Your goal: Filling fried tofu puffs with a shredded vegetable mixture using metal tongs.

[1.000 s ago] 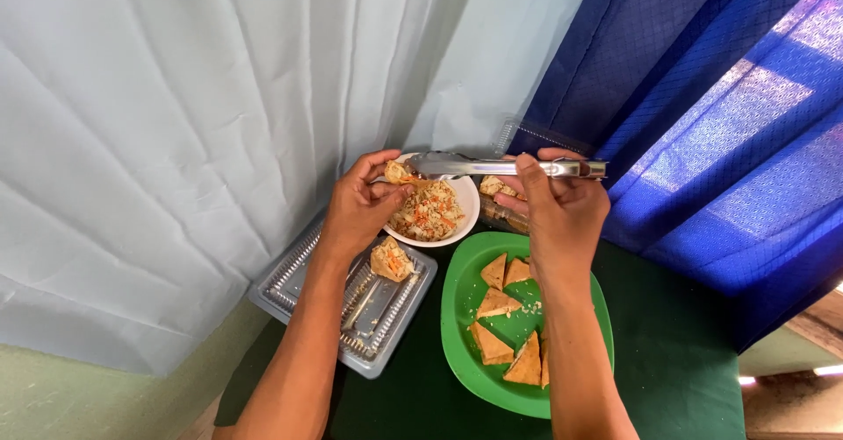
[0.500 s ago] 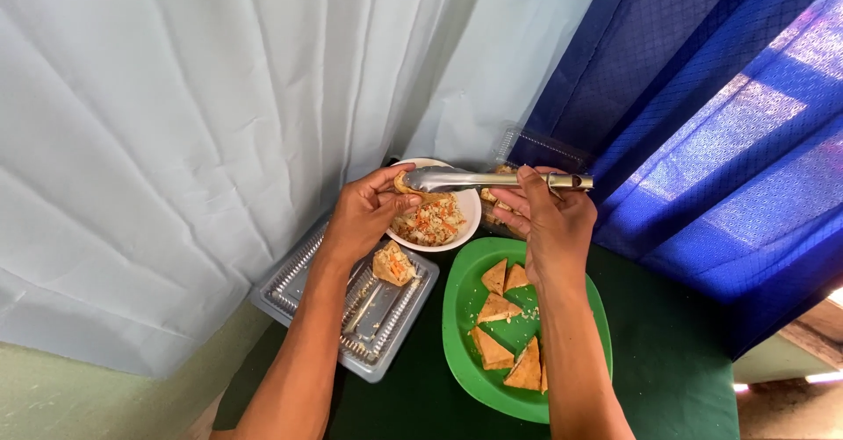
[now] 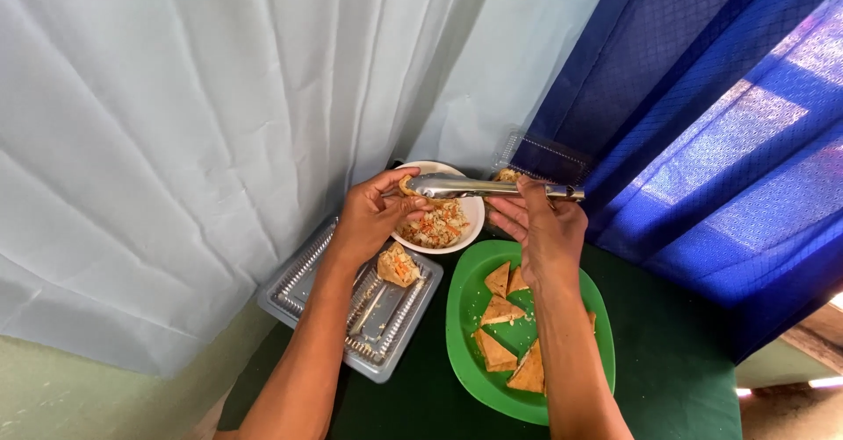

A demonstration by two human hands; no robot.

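Head view: at frame centre, the right hand [image 3: 546,226] grips metal tongs [image 3: 492,188] over a white bowl [image 3: 470,222] of filling. The left hand [image 3: 373,216] pinches a pastry [image 3: 409,184] at the tong tips. Below sits a green plate [image 3: 465,317].

Green plate [image 3: 465,313] (triangular pieces [image 3: 496,280]), blue curtain [image 3: 702,115]

- The bench [image 3: 667,361] has a dark green top.
- A green plate [image 3: 465,317] of triangular pastries lies on it.
- A clear plastic tray [image 3: 299,295] lies left of the plate.
- A white bowl [image 3: 472,220] of shredded filling stands behind them.
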